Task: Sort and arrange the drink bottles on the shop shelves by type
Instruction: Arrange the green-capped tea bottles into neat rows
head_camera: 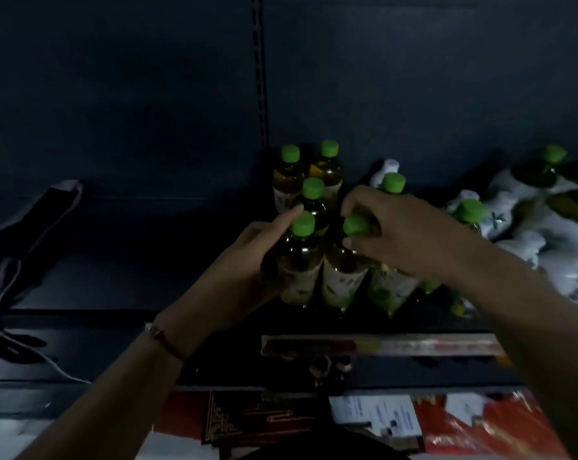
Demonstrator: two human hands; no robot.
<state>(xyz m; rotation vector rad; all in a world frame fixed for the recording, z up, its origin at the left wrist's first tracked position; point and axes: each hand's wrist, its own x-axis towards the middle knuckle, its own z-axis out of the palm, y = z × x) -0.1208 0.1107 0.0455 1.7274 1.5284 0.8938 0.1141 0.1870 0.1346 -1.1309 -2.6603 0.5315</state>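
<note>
Dark shelf (148, 287) | left hand (248, 260) – one bottle (299, 260) | right hand (403, 234) – one cap (356, 224)

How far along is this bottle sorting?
Partway. Three green-capped bottles already stand grouped at the back. The left hand holds one bottle and the right hand grips another by its neck. The jumbled white-wrapped bottles on the right still look unsorted.

Dim light; dark blue shelf back panel (115, 94).

Both arms reach forward — left grip (248, 257) and right grip (397, 234) curled, clasping.
</note>
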